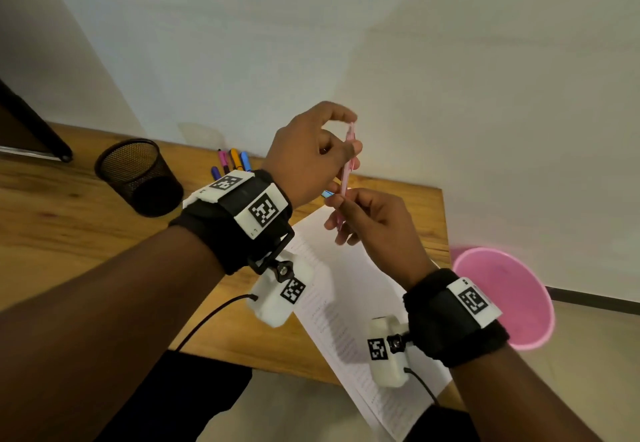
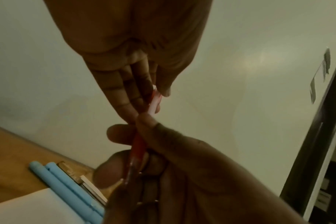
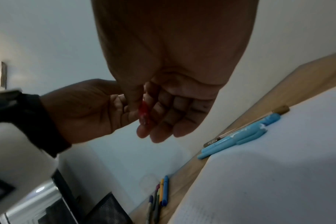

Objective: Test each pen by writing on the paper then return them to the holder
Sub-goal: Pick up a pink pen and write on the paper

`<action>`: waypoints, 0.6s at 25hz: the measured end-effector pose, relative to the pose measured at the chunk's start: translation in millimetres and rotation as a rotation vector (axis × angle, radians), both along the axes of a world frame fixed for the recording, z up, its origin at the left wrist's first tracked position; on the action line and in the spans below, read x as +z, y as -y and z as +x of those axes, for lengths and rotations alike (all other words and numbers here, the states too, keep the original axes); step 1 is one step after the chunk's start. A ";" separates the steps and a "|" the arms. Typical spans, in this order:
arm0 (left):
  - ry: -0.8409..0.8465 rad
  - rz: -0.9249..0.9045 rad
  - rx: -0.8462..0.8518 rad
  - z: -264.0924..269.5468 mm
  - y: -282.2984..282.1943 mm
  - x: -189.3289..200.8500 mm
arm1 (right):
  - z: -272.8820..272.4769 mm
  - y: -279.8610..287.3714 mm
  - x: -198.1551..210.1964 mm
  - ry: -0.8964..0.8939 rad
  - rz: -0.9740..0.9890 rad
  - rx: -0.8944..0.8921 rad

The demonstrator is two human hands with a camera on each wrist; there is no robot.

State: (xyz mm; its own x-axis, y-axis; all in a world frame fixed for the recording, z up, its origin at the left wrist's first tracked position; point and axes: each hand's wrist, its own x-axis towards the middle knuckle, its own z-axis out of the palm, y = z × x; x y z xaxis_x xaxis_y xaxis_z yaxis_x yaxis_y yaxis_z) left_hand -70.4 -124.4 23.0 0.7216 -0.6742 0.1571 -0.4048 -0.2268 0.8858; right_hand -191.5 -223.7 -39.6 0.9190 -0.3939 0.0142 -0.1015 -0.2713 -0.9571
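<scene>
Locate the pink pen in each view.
Head: pink pen centre, upright between both hands.
Left wrist: centre, reddish, running from thumb down into the other hand.
Right wrist: only a red bit shows among the fingers.
Shared landmark: light blue pens by the paper.

Pink pen held upright above the paper, holder standing apart

A slim pink pen (image 1: 347, 171) is held nearly upright over the white sheet of paper (image 1: 349, 289), which lies on the desk and carries faint lines of writing. The black mesh holder (image 1: 138, 176) stands upright at the far left. Coloured pens (image 1: 233, 161) lie side by side beyond it, and light blue pens (image 2: 67, 188) rest at the paper's far edge.
</scene>
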 end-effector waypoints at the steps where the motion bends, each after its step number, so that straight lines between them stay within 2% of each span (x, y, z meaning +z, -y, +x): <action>1: 0.032 0.000 -0.005 -1.6 3.5 -0.8 | -3.7 2.1 2.3 -0.005 0.044 0.007; 5: 0.142 0.069 0.009 -12.8 15.1 1.1 | -18.7 12.3 5.2 -0.003 0.128 0.056; 12: 0.028 0.047 -0.083 -21.8 25.4 -5.5 | -28.8 19.0 0.2 -0.026 0.129 0.037; 15: 0.045 0.203 -0.198 -16.4 15.8 -14.8 | -29.6 20.4 -8.6 -0.063 0.103 0.030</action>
